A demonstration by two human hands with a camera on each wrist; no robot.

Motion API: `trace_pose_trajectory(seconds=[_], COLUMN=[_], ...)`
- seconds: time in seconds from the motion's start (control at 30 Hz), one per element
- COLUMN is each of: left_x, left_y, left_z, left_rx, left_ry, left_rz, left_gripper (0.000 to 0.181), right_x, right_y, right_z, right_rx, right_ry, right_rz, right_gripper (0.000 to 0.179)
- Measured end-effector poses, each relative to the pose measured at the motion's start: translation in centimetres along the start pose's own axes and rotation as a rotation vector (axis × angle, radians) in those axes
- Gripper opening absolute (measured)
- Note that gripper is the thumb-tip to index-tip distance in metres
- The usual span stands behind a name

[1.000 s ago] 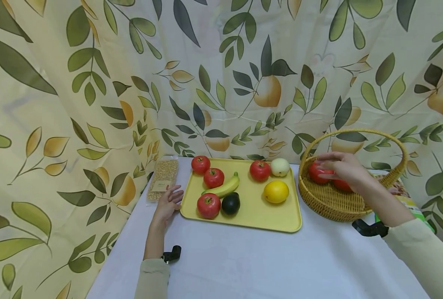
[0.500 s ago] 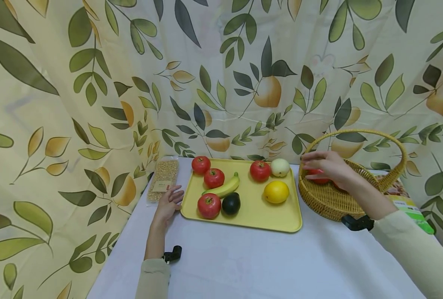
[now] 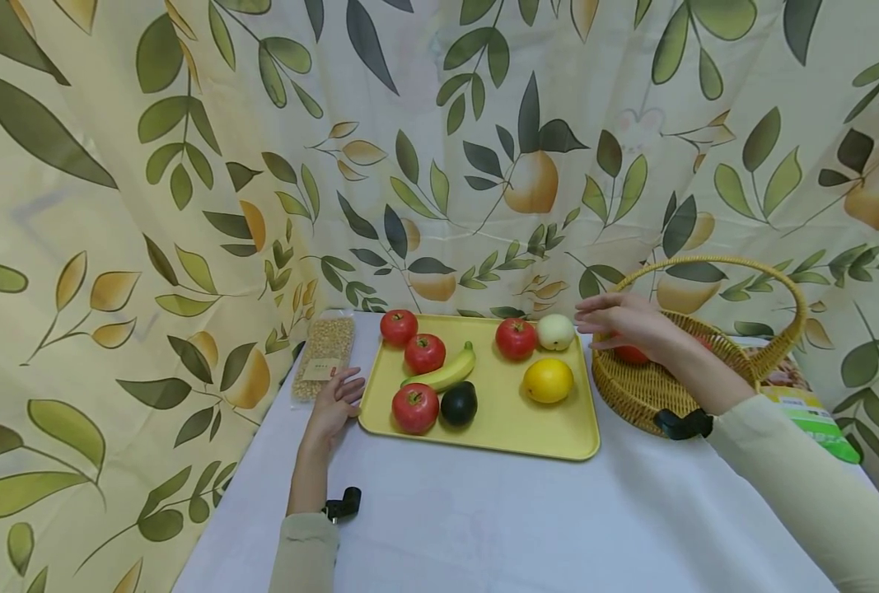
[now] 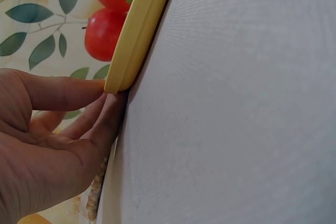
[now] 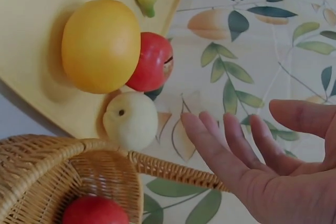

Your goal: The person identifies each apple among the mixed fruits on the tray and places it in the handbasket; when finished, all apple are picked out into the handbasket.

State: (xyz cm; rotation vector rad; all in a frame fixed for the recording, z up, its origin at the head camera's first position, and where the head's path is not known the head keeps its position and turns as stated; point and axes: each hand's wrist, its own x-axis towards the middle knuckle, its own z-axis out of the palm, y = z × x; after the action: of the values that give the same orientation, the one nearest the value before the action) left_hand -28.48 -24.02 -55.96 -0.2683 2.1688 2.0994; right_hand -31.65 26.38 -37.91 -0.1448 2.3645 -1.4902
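At the left edge of the yellow tray (image 3: 502,412), my left hand (image 3: 333,403) holds the rim. In the left wrist view the thumb (image 4: 68,93) meets the tray's rim (image 4: 137,40), with the other fingers just below it. My right hand (image 3: 624,321) is over the left side of the wicker basket (image 3: 639,403), fingers spread and holding nothing. Nearest to its fingertips is a pale round fruit (image 5: 132,121) at the tray's back right corner. Beside that fruit are a red apple-like fruit (image 3: 516,338) and a yellow lemon-like fruit (image 3: 548,380).
On the tray's left half lie red fruits (image 3: 414,408), a banana (image 3: 446,371) and a dark avocado (image 3: 458,404). Red fruit (image 5: 95,212) sits in the basket, whose handle (image 3: 713,259) arches high. A bag of kernels (image 3: 324,354) and a green-and-white packet (image 3: 817,424) flank them.
My right hand has moved left, from above the red fruit inside the basket to the basket's left rim near the pale fruit. The left hand has stayed at the tray's edge.
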Motion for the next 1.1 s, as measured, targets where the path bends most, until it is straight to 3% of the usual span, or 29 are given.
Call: trace_pose_trajectory(seconds=[0.23,0.53,1.1], left_x=[-0.2,-0.4,-0.2], left_y=[0.2,0.4,0.0], left_z=[0.0,0.0,0.0], left_rx=[0.004,-0.009,0.004], left_ry=[-0.009,-0.021,-0.009], left_rz=[0.01,0.016,0.021], left_gripper=[0.084,0.084,0.084], right_x=[1.1,3.2,5.7], right_y=[-0.4,-0.3,0.5], right_z=[0.3,0.4,0.8], right_rx=[-0.014,0.063,0.142], right_ry=[-0.03,-0.055,-0.136], right_rz=[0.022,0.099,0.145], right_gripper=[0.052,0.051,0.049])
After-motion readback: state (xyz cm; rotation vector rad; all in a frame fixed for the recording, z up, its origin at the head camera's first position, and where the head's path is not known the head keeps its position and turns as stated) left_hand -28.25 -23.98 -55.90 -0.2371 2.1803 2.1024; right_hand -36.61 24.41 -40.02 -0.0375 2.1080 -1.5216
